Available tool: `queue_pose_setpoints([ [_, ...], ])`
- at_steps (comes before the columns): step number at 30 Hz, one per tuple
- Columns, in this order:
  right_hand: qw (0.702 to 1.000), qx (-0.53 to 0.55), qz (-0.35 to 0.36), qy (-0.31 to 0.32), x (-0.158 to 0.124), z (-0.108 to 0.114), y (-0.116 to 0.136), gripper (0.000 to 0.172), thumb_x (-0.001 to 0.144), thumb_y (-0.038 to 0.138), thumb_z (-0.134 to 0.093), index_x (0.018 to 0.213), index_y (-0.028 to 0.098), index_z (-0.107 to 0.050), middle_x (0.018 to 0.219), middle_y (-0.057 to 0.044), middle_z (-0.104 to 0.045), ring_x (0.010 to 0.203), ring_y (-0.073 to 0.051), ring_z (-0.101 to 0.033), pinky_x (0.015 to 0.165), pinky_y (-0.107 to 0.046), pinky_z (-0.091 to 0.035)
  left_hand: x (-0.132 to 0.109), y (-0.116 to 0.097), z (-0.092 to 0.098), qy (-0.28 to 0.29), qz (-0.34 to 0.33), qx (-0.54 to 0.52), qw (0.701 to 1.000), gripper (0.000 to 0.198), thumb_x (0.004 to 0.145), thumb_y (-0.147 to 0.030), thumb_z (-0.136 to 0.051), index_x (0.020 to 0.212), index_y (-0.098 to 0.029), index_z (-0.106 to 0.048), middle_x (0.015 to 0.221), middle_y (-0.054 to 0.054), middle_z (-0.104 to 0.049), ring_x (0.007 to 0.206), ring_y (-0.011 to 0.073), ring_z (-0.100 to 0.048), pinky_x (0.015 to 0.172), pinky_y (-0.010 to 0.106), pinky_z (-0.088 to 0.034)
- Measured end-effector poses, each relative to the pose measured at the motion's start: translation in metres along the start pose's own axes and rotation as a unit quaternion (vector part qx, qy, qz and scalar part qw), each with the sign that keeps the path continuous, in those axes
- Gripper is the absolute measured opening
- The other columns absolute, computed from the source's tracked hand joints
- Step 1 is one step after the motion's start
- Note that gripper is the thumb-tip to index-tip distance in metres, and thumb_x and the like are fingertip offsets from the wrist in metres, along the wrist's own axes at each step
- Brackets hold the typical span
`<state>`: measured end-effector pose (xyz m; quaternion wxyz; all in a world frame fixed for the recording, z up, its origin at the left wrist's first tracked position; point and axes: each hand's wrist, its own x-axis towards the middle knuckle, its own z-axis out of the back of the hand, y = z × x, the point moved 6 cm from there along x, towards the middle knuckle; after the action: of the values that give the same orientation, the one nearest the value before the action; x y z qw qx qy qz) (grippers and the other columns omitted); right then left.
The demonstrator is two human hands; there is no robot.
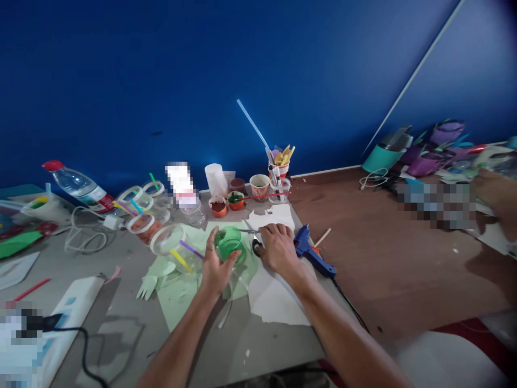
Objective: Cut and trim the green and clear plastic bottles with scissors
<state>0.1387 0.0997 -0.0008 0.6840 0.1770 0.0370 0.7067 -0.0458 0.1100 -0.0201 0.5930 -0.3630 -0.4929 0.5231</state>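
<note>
My left hand is wrapped round a small green cup that rests on light green paper on the grey table. My right hand lies just right of the cup, fingers curled over a pair of scissors whose black handle and metal blade show at its left side. White paper sheets lie under and in front of my right hand.
A blue glue gun lies right of my right hand, its cord running off the edge. Clear cups with coloured straws, a water bottle, paint pots and a cup of sticks stand behind. Another person's hand is far right.
</note>
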Motion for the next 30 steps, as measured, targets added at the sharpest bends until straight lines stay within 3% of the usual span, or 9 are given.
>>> queue_pose_setpoints([
  [14,0.998,-0.032,-0.046,-0.016,0.003,0.002,-0.008,0.021,0.082,0.02,-0.054,0.102,0.017,-0.062,0.103,-0.011,-0.064,0.1,-0.028,-0.054,0.101,-0.044,-0.02,-0.002,-0.005,-0.004,0.021,-0.02,0.013,0.999,0.077,0.069,-0.038,-0.075,0.136,-0.027,-0.039,0.138,0.012,-0.046,0.131,0.0312,-0.041,0.109,0.05,-0.03],
  [26,0.997,-0.05,-0.048,0.02,0.009,0.0,-0.011,0.017,0.082,0.016,-0.051,0.093,0.016,-0.064,0.096,-0.013,-0.067,0.091,-0.028,-0.061,0.087,-0.04,-0.03,-0.004,-0.004,-0.005,0.031,0.011,-0.019,0.999,0.079,0.068,-0.034,-0.077,0.137,-0.028,-0.039,0.137,0.012,-0.046,0.131,0.0303,-0.04,0.109,0.048,-0.03],
  [30,0.999,0.012,-0.036,-0.026,0.012,0.007,-0.013,0.021,0.083,0.017,-0.049,0.097,0.015,-0.064,0.095,-0.013,-0.067,0.093,-0.026,-0.061,0.089,-0.037,-0.034,-0.003,-0.001,-0.005,0.032,0.017,-0.03,0.999,0.081,0.066,-0.033,-0.078,0.137,-0.028,-0.039,0.132,0.011,-0.051,0.126,0.0298,-0.046,0.108,0.05,-0.031],
])
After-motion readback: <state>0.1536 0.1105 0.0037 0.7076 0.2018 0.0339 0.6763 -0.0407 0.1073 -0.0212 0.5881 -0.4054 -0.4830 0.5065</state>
